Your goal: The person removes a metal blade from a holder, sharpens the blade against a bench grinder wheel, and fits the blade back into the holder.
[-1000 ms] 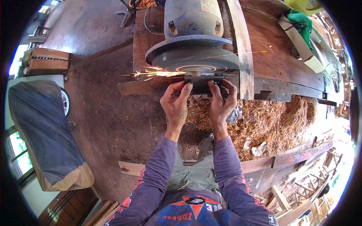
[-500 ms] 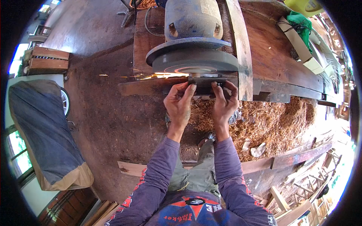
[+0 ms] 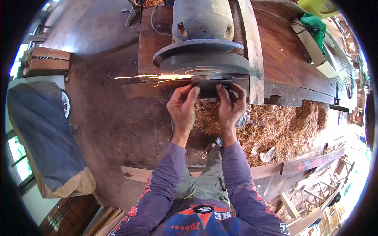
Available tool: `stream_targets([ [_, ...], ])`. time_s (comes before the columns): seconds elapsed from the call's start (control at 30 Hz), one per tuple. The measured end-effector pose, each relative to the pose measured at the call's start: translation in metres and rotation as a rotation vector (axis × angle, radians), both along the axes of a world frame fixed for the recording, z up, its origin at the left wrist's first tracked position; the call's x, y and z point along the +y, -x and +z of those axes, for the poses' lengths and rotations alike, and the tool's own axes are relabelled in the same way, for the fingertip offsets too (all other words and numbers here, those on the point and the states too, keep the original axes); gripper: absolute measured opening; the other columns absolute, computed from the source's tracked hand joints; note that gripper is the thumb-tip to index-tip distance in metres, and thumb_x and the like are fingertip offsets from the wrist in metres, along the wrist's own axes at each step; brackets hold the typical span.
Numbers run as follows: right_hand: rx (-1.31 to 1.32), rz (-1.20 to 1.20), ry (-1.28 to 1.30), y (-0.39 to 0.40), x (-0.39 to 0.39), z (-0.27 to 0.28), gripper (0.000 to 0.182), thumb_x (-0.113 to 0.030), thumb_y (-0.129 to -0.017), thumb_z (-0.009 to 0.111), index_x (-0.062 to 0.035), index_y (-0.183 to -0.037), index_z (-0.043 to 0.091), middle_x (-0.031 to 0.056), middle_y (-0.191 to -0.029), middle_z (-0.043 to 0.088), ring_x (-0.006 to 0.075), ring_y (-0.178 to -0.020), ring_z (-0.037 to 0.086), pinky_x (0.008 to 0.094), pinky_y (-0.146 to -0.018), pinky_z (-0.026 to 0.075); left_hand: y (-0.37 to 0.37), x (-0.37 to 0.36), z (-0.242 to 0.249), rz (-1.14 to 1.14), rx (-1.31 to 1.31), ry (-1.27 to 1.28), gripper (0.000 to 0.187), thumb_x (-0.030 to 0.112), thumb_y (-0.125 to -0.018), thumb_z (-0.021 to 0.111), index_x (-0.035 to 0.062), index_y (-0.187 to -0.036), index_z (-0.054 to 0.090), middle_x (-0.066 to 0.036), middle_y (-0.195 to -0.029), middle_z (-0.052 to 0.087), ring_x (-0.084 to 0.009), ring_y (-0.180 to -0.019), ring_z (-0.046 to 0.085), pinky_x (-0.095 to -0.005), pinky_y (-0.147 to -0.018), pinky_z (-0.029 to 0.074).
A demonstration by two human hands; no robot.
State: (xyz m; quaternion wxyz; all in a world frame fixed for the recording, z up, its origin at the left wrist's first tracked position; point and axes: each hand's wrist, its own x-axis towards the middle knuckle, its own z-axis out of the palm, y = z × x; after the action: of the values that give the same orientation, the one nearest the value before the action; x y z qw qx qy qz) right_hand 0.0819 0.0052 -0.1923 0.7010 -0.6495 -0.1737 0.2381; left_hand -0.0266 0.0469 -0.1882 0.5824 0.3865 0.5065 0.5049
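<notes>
My left hand (image 3: 182, 108) pinches the left end of a dark flat metal plate (image 3: 208, 89) between thumb and fingers. At the plate's other end, my right hand (image 3: 231, 108) grips with its thumb and curled fingers. The plate's far edge lies at a grey grinding wheel (image 3: 204, 62), and a streak of orange sparks (image 3: 157, 76) flies off to the left. Behind the wheel sit a wider round disc (image 3: 161, 55) and a worn blue-grey motor housing (image 3: 202, 19). Small round dark bits show by my right thumb, too small to make out.
A wooden bench (image 3: 287, 59) carries the grinder, with a pale plank (image 3: 252, 51) right of the wheel. Wood shavings (image 3: 283, 126) are heaped below the bench. Leftward stands a covered object (image 3: 43, 133) with a wheel (image 3: 65, 105). A long board (image 3: 138, 173) lies near my legs.
Both hands and the metal plate have shifted slightly left along the wheel. The sparks now reach farther left in a longer streak.
</notes>
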Motion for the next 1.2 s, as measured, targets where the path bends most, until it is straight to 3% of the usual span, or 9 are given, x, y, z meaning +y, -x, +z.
stream_targets([
  [0.07,-0.175,0.024,0.048,0.004,0.002,-0.010,0.033,-0.001,-0.083,0.078,-0.0003,-0.109,0.057,0.0072,-0.096,0.069,0.0111,-0.087,0.064,0.0239,-0.077,0.052,0.009,0.004,-0.004,-0.008,-0.015,-0.014,0.019,0.007,-0.088,0.075,-0.0022,-0.104,0.070,-0.006,-0.092,0.072,-0.0104,-0.081,0.066,-0.0244,-0.077,0.055],
  [0.13,-0.136,0.002,-0.004,0.013,0.007,-0.010,0.030,-0.003,-0.083,0.079,0.0005,-0.106,0.059,0.0053,-0.093,0.066,0.0098,-0.083,0.062,0.0240,-0.072,0.051,0.018,0.008,-0.005,0.003,0.020,-0.053,0.020,0.008,-0.089,0.075,-0.0020,-0.106,0.070,-0.003,-0.095,0.071,-0.0061,-0.083,0.062,-0.0201,-0.076,0.050],
  [0.27,-0.221,0.032,0.041,0.022,0.010,-0.016,0.034,-0.004,-0.081,0.081,0.0012,-0.105,0.058,0.0068,-0.094,0.065,0.0091,-0.083,0.061,0.0229,-0.071,0.050,0.030,0.013,0.007,-0.003,-0.002,0.033,0.020,0.008,-0.089,0.075,-0.0015,-0.105,0.070,-0.005,-0.096,0.071,-0.0075,-0.084,0.064,-0.0225,-0.079,0.053],
  [0.53,-0.105,0.000,0.021,0.012,0.007,-0.003,0.029,-0.001,-0.084,0.078,-0.0006,-0.104,0.057,0.0033,-0.091,0.066,0.0071,-0.079,0.061,0.0213,-0.070,0.049,0.019,0.011,-0.007,-0.064,-0.042,-0.030,0.016,0.006,-0.090,0.073,-0.0022,-0.103,0.070,-0.004,-0.094,0.070,-0.0077,-0.082,0.064,-0.0212,-0.078,0.053],
  [0.6,-0.090,-0.006,-0.032,0.009,0.006,-0.003,0.028,-0.001,-0.085,0.078,-0.0006,-0.105,0.058,0.0038,-0.089,0.068,0.0067,-0.079,0.061,0.0211,-0.069,0.049,0.015,0.009,-0.005,-0.055,0.017,-0.038,0.018,0.007,-0.088,0.075,-0.0015,-0.103,0.070,-0.006,-0.090,0.071,-0.0112,-0.079,0.067,-0.0263,-0.076,0.058],
  [0.73,-0.105,0.025,-0.011,0.007,0.004,-0.002,0.027,-0.001,-0.086,0.076,0.0001,-0.106,0.058,0.0041,-0.088,0.069,0.0065,-0.078,0.062,0.0217,-0.067,0.049,0.010,0.008,-0.001,-0.041,0.001,-0.033,0.018,0.008,-0.089,0.075,-0.0020,-0.103,0.070,-0.006,-0.091,0.071,-0.0110,-0.080,0.067,-0.0266,-0.076,0.058],
  [0.8,-0.067,0.019,-0.031,0.007,0.004,-0.002,0.026,-0.001,-0.086,0.075,0.0003,-0.107,0.058,0.0041,-0.088,0.069,0.0064,-0.077,0.061,0.0218,-0.066,0.049,0.009,0.007,-0.004,-0.046,-0.023,-0.021,0.016,0.005,-0.089,0.074,-0.0021,-0.103,0.070,-0.004,-0.095,0.071,-0.0067,-0.082,0.063,-0.0206,-0.076,0.053],
  [1.2,-0.095,0.008,0.037,0.002,0.002,0.003,0.026,-0.002,-0.087,0.074,0.0020,-0.108,0.059,0.0062,-0.091,0.070,0.0079,-0.080,0.061,0.0228,-0.071,0.051,0.007,0.005,-0.004,-0.078,-0.003,-0.039,0.015,0.005,-0.090,0.073,-0.0008,-0.103,0.070,-0.002,-0.094,0.070,-0.0055,-0.082,0.062,-0.0201,-0.076,0.051],
])
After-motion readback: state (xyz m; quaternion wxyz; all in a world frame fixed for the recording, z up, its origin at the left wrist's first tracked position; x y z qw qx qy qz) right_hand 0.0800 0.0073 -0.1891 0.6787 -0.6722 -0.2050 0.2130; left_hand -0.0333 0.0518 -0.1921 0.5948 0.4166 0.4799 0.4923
